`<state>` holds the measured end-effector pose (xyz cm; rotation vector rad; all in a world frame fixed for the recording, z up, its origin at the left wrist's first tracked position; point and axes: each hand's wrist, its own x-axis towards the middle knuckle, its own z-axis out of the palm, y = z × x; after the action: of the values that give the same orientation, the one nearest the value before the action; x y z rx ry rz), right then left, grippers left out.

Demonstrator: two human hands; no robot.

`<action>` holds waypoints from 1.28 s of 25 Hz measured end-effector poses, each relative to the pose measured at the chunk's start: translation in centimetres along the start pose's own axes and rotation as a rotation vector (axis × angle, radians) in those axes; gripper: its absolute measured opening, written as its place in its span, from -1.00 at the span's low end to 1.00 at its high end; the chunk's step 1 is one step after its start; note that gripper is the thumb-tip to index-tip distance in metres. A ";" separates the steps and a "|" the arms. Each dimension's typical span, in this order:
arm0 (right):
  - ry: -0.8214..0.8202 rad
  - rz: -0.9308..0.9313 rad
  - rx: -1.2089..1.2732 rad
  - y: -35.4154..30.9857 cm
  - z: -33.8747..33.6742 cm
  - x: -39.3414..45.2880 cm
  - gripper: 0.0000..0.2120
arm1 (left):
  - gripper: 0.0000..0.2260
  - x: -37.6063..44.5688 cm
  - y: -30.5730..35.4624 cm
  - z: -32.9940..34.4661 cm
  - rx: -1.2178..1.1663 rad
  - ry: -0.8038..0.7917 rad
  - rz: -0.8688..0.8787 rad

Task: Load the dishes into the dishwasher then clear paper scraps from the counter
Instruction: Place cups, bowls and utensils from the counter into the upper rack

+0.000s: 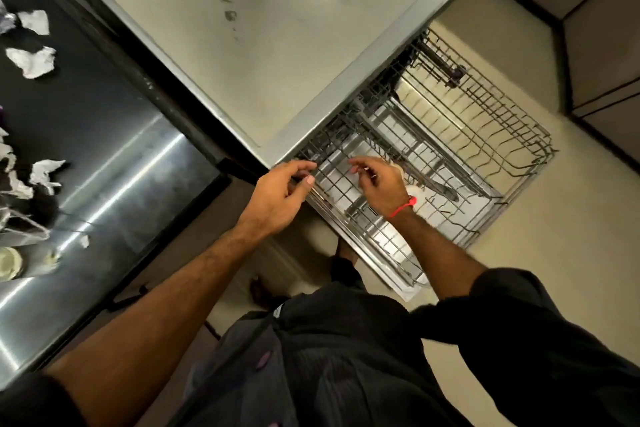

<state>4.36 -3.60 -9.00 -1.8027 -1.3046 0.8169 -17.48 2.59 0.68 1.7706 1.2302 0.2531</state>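
Note:
The dishwasher's upper wire rack point(349, 184) is pulled out in front of me, with the lower rack point(491, 121) out beyond it on the right. My left hand point(285, 185) hovers at the upper rack's near-left corner, fingers and thumb curved with a gap between them. My right hand point(379, 180), with a red thread on its wrist, is over the rack's middle; its fingers are loosely curled and I see nothing in them. Something white point(417, 199) lies in the rack under that wrist. Crumpled paper scraps point(33, 61) lie on the dark counter point(114, 135) at the left.
A steel panel point(263, 31) stands above the racks. More paper scraps point(45, 172) and a pale round lid point(10, 262) sit further along the counter. Beige floor point(554, 270) lies right of the racks, with cabinet fronts point(606, 45) beyond it.

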 end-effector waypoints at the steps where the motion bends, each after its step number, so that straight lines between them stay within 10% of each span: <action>1: 0.013 -0.060 0.044 -2.9 1.2 -0.2 -0.68 | -0.76 -1.1 -0.5 -1.4 0.000 0.051 0.023; 13: -0.430 -0.219 0.390 -29.8 23.3 -4.2 -0.69 | -0.79 -19.1 -14.6 -21.6 -0.077 1.024 -0.089; 18: -0.463 -0.198 0.356 -33.0 27.0 -6.0 -0.69 | -0.47 -21.0 -19.9 -24.5 0.189 0.845 -0.488; 25: -0.421 -0.104 0.330 -33.2 27.5 -6.8 -0.72 | -0.57 -20.6 -23.2 -26.5 0.303 0.865 -0.352; 28: -0.430 -0.137 0.328 -33.7 27.3 -7.4 -0.71 | -0.68 -21.6 -23.9 -27.5 0.002 0.915 -0.267; 32: -0.534 -0.330 0.288 -35.6 25.3 -9.2 -0.48 | -0.70 -23.8 -18.6 -28.0 -1.072 0.712 -0.291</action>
<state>-36.29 -0.28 9.09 -1.1386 -1.6595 1.2716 -57.78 0.21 9.06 0.5527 1.3963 1.1859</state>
